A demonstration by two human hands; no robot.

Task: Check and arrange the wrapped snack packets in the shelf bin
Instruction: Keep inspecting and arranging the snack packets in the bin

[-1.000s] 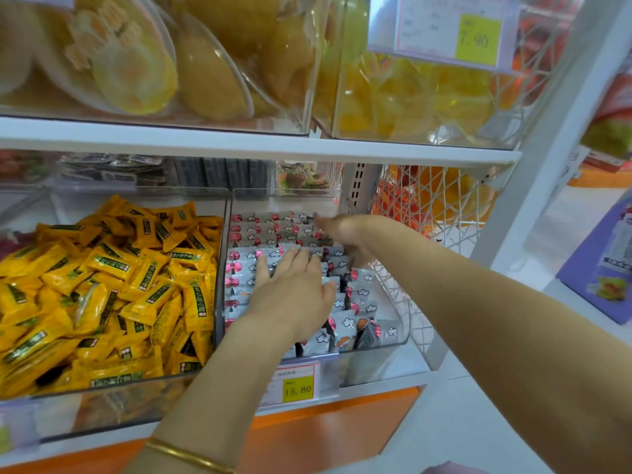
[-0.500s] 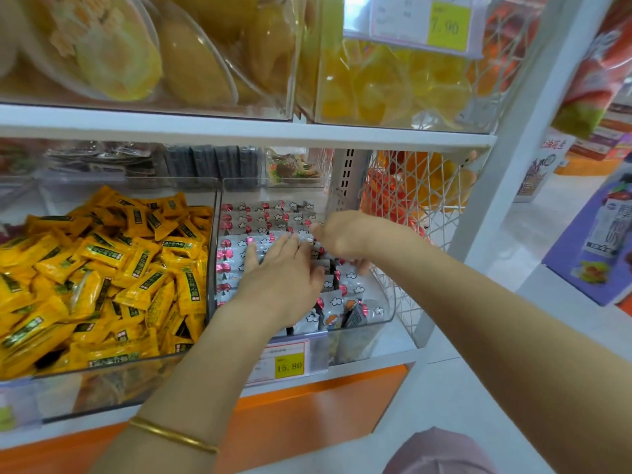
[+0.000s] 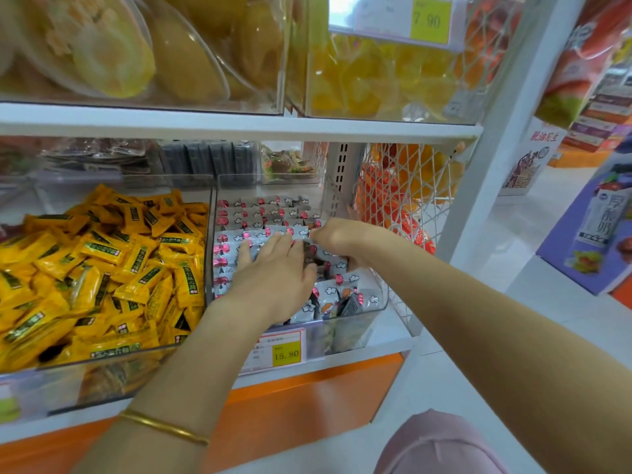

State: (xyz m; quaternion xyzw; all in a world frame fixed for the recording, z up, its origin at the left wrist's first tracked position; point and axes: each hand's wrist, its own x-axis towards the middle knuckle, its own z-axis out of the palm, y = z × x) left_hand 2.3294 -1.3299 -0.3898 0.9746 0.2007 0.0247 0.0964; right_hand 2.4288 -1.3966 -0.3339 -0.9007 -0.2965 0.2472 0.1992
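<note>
Left hand (image 3: 273, 273) lies flat on packets (image 3: 270, 202); right hand (image 3: 338, 234) bends down beside it.

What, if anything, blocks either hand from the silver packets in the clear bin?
Nothing visible. The left hand lies flat on the packets; the right hand reaches among them in the open-topped bin.

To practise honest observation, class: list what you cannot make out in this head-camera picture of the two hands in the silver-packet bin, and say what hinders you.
All in the head view.
Silver packets under the left hand: covered by its palm.
Whether the right hand holds a packet: its own back hides the fingertips.
Print on the packets: too small and blurred.
Upper price label: cut off by the top edge.
</note>
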